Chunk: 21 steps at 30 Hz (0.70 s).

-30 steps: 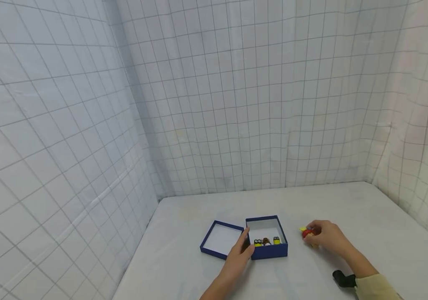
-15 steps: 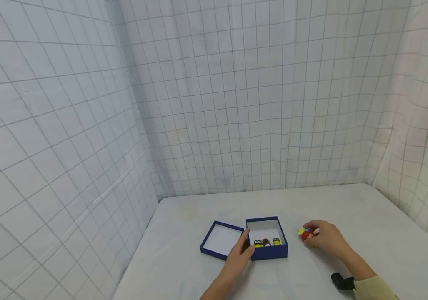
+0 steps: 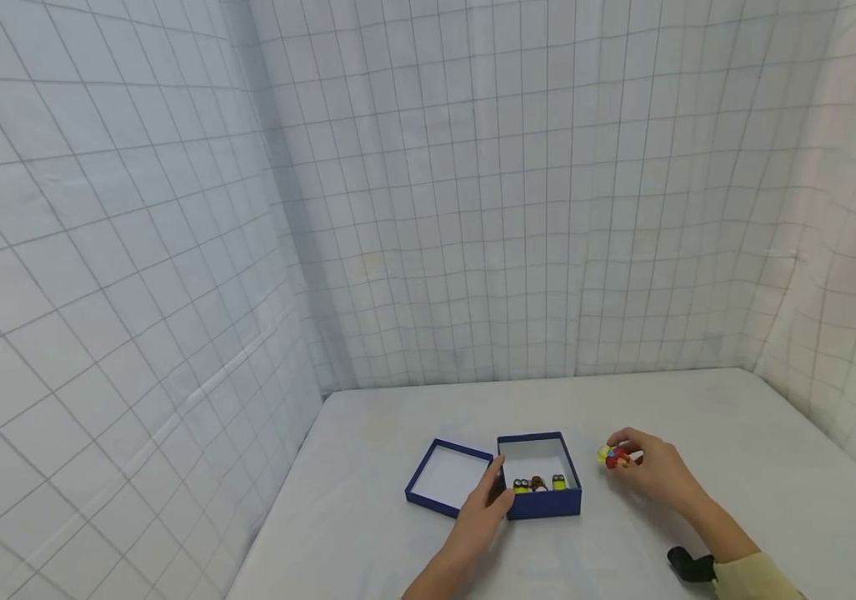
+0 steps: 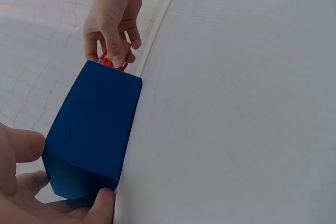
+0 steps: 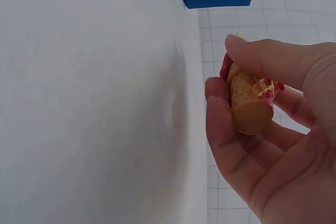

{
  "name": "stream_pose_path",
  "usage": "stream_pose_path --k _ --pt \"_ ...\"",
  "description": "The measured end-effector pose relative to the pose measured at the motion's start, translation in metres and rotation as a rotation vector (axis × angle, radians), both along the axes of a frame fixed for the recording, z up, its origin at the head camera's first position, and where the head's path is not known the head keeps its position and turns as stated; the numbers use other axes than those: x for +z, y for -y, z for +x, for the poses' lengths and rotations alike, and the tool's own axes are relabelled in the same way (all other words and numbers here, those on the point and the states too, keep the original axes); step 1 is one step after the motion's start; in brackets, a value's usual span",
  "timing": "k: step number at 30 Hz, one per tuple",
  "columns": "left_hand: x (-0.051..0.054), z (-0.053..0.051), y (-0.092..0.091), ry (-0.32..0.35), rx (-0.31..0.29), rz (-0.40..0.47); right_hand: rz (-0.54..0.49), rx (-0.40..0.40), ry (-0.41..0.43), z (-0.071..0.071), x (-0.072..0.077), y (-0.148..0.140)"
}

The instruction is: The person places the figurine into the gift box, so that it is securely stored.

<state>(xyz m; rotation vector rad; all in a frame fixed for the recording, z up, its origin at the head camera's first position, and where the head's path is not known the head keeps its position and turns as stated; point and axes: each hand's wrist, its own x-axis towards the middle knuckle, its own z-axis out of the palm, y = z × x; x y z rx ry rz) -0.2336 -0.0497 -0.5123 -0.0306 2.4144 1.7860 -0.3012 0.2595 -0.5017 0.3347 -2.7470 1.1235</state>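
My right hand point(image 3: 660, 475) pinches a small toy ice cream cone point(image 3: 615, 457) just above the table, right of a blue box point(image 3: 545, 505). In the right wrist view the toy's tan waffle cone point(image 5: 251, 103) points toward the camera, with red and pink drips; its top is mostly hidden by the thumb. The left hand point(image 3: 476, 518) grips the box's left end, thumb at the front corner and fingers along the side. Inside the white-lined box, two yellow figures point(image 3: 558, 482) with round eyes and a brown-and-white piece point(image 3: 538, 483) stand along the front wall.
A shallow blue-rimmed lid point(image 3: 431, 503), white inside, lies left of the box, close against it. A black curved object point(image 3: 688, 567) is at my right wrist beside the sleeve. The white table point(image 3: 367, 533) backs onto grid-patterned cloth walls point(image 3: 458, 250).
The right hand has lifted the toy cone slightly and turned it, so more of its yellow and red top shows. The left hand keeps its hold on the box.
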Motion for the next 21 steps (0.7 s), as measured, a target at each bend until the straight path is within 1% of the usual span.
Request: stream_pose_path --k 6,8,15,21 --pt "0.000 0.000 -0.001 -0.011 0.009 -0.008 -0.119 0.051 0.025 -0.001 0.004 0.001" --pt "0.000 0.000 -0.001 -0.009 0.010 -0.010 -0.142 0.054 0.033 0.000 0.005 0.002" --pt "0.001 0.000 -0.002 0.004 0.019 -0.020 -0.136 0.053 -0.009 0.001 0.013 0.007" --pt "0.001 0.000 -0.003 -0.002 0.022 -0.031 -0.144 0.054 -0.049 0.000 0.014 0.010"
